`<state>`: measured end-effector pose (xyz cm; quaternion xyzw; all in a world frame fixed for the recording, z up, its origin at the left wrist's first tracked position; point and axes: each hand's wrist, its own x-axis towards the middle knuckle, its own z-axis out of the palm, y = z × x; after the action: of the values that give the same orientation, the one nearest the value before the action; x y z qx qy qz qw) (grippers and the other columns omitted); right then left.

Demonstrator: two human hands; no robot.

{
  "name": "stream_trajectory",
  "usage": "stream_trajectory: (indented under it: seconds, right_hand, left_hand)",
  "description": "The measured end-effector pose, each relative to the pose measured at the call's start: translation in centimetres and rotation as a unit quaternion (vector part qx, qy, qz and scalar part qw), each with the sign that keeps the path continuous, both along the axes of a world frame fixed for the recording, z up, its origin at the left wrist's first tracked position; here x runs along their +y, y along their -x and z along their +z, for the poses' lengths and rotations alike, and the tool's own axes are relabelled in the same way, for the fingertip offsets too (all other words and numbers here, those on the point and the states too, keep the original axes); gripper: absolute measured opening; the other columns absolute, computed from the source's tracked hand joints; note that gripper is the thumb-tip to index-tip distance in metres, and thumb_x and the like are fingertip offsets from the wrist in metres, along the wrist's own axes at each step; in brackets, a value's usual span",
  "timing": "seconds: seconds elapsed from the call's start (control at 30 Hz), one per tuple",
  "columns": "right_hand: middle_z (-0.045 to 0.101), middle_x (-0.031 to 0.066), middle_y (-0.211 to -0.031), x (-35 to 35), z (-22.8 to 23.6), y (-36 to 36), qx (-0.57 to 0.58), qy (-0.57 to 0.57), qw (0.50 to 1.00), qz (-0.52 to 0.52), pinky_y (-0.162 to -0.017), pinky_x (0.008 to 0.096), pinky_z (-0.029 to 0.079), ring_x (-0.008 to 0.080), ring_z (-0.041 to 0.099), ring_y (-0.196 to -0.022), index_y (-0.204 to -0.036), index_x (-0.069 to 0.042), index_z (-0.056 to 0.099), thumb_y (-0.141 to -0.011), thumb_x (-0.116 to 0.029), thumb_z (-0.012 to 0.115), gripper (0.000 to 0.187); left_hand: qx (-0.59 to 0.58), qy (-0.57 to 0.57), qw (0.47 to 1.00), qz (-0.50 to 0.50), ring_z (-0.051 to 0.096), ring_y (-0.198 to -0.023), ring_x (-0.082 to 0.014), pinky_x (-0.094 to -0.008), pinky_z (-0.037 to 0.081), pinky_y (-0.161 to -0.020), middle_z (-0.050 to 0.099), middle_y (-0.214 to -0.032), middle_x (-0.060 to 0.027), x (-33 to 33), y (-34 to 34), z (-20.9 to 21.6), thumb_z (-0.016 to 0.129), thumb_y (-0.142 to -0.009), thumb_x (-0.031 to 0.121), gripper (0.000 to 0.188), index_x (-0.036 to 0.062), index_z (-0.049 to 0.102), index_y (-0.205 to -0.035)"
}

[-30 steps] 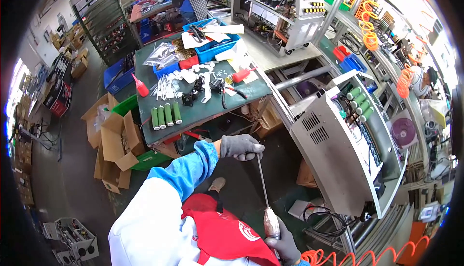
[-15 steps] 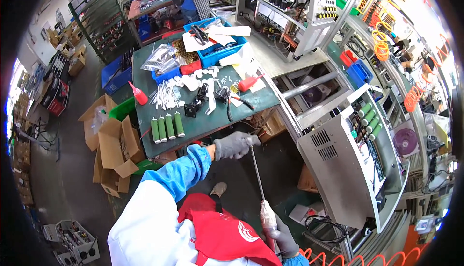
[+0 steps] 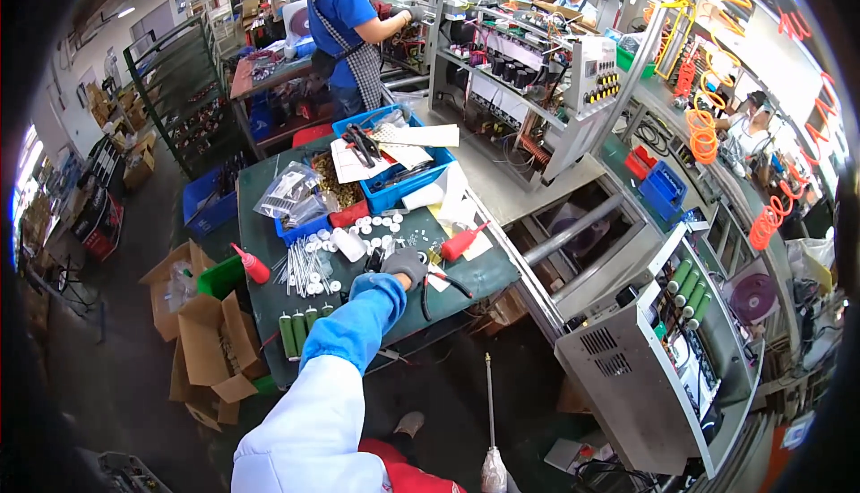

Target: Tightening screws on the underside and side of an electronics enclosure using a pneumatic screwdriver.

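My left hand (image 3: 407, 265), in a grey glove, is over the green worktable (image 3: 479, 269). Its fingers are bent down among small loose parts, and what they pinch is hidden. Pliers (image 3: 430, 289) with black and orange handles lie just right of it, and a red squeeze bottle (image 3: 461, 242) lies beyond them. White round caps (image 3: 363, 226) and long metal screws (image 3: 300, 269) are spread to its left. At the lower edge a long-shafted power screwdriver (image 3: 491, 466) points up, tip away from me. My right hand (image 3: 512, 486) grips its body, mostly cut off by the picture's edge.
Green cylinders (image 3: 294, 336) stand at the table's near left corner, partly behind my sleeve. Blue bins (image 3: 408, 190) sit on the far side. An open metal cabinet (image 3: 627, 377) stands on the rails at right. Cardboard boxes (image 3: 210, 341) are left; a co-worker (image 3: 345, 27) stands beyond.
My left hand has left the screwdriver's tip and reached forward onto the worktable among the small parts. The screwdriver and my right hand now sit lower in view, as the view has tilted up.
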<state>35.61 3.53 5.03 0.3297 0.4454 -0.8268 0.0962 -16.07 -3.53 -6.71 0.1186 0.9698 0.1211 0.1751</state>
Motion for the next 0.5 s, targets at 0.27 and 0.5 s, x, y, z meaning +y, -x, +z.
stream_trajectory:
  seconds: [0.27, 0.5]
  right_hand:
    - [0.039, 0.0131, -0.147, -0.9, 1.8, 0.4, 0.039, 0.014, 0.998, -0.052, -0.113, 0.0353, 0.028, 0.0235, 0.039, -0.135, -0.149, 0.001, 0.026, -0.076, -0.036, 0.070, 0.093]
    - [0.059, 0.0107, -0.112, 0.3, -3.8, -4.5, 0.030, 0.043, 0.999, 0.014, -0.081, 0.0298, 0.047, 0.0158, 0.060, -0.092, -0.145, 0.002, 0.031, -0.068, -0.034, 0.076, 0.096]
  left_hand:
    - [-0.019, -0.424, 0.873, 0.242, 0.059, -0.052, -0.0202, -0.0350, 0.046, -0.049, 0.064, -0.080, -0.0111, -3.1, -11.2, -8.4, 0.073, -0.079, 0.027, 0.034, 0.0020, 0.062, -0.100]
    - [0.132, -0.180, 0.972, 0.069, 0.065, -0.096, -0.0391, -0.0470, 0.048, -0.083, 0.065, -0.101, -0.0261, -9.3, -4.8, -11.3, 0.069, -0.081, 0.047, 0.068, -0.0027, 0.056, -0.126]
